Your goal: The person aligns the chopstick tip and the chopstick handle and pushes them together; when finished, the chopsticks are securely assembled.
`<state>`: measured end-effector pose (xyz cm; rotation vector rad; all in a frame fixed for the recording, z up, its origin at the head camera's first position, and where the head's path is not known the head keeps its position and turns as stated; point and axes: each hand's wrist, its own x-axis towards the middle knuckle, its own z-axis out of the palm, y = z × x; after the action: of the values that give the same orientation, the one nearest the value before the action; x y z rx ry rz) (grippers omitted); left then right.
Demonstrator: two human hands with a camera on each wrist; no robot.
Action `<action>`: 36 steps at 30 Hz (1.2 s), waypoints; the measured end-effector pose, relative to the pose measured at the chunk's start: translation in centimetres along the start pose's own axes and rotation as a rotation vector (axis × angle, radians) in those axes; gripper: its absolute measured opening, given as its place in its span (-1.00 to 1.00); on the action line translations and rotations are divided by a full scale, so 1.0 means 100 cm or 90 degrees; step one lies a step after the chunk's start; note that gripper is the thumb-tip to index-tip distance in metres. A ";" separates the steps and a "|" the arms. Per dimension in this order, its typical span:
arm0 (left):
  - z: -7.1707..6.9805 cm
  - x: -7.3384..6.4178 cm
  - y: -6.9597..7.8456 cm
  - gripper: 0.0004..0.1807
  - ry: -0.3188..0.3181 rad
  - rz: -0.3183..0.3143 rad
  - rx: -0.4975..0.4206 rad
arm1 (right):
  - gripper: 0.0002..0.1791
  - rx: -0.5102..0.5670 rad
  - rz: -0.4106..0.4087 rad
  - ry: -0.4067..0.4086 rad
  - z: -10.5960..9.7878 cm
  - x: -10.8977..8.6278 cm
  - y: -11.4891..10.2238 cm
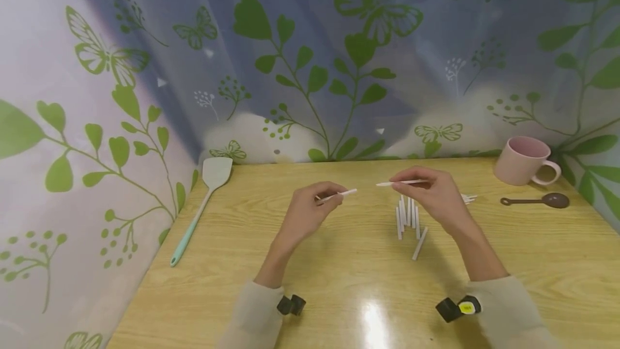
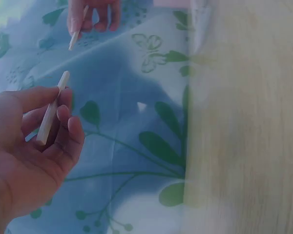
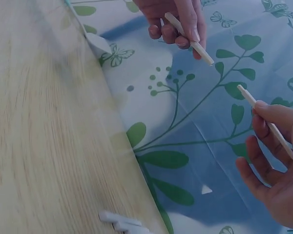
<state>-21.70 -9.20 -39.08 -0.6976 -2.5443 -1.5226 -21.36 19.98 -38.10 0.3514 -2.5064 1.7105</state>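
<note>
Between thumb and fingers, my left hand (image 1: 310, 209) pinches a short white stick (image 2: 50, 117), raised over the table and pointing to the right. My right hand (image 1: 438, 195) pinches another white stick (image 3: 248, 96), whose narrower tip points left toward the first one. A gap separates the two stick ends. Below the right hand, several white sticks (image 1: 408, 214) lie side by side on the table, partly covered by that hand in the head view. One stick (image 1: 420, 244) lies slanted nearer to me, and a few more sticks (image 1: 469, 198) show just beyond the right wrist.
A spatula (image 1: 207, 194) with a mint handle lies at the left of the wooden table (image 1: 339, 268). At the back right stand a pink mug (image 1: 518, 163) and, before it, a brown spoon (image 1: 537, 200). A leaf-patterned curtain (image 1: 300, 96) hangs behind.
</note>
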 end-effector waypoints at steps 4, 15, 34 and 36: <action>-0.007 -0.003 0.002 -0.81 0.021 -0.007 -0.028 | -0.62 0.016 -0.006 0.001 0.005 0.001 -0.004; -0.011 -0.009 0.008 -0.81 0.024 -0.001 -0.041 | -0.71 0.075 -0.034 -0.039 0.016 -0.005 -0.011; -0.019 -0.011 0.022 -0.81 0.012 0.050 -0.131 | -0.81 0.181 -0.101 -0.052 0.032 -0.012 -0.031; -0.018 -0.011 0.022 -0.80 0.005 0.048 -0.143 | -0.81 0.179 -0.098 -0.053 0.032 -0.013 -0.032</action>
<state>-20.02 -10.21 -36.72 -0.8013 -2.3342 -1.7993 -19.18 16.11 -36.64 0.6309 -2.2207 2.0230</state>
